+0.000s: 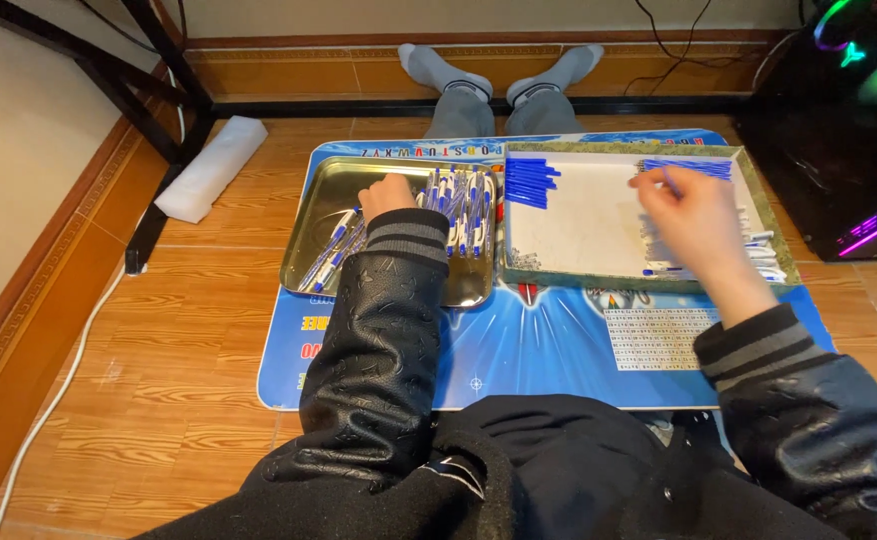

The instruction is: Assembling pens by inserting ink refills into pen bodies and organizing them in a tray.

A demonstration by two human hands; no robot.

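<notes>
Black jacket sleeves with grey-striped cuffs fill the near edge of my view, both arms extended forward over a blue printed mat [518,350] laid on the wood-pattern floor.

Left hand [386,194]: I find it resting inside a shallow metal tray [310,210], fingers curled down among the assembled pens [458,205] with blue and white barrels. Whether it actually grips a pen I cannot tell; the fingertips are hidden behind the back of the hand. A few more pens [330,262] lie loose toward the tray's near-left corner.

Right hand [686,212]: I find it raised over the white-floored box [578,235] with a green rim, which sits just beside the tray on the right. Thumb and fingers are pinched on a thin blue part [670,180]; the hand is blurred, so I cannot identify the part further. A row of blue refills [530,182] lies at the box's far-left corner, a second row of blue pieces [693,165] along its far edge, and white barrels [763,255] are stacked at its right side.

Surroundings: a white foam block [210,168] lies on the floor to the left by a black frame leg, and a computer case [843,140] with coloured lights stands to the right. The person's legs in grey socks [503,75] stretch out beyond the mat.
</notes>
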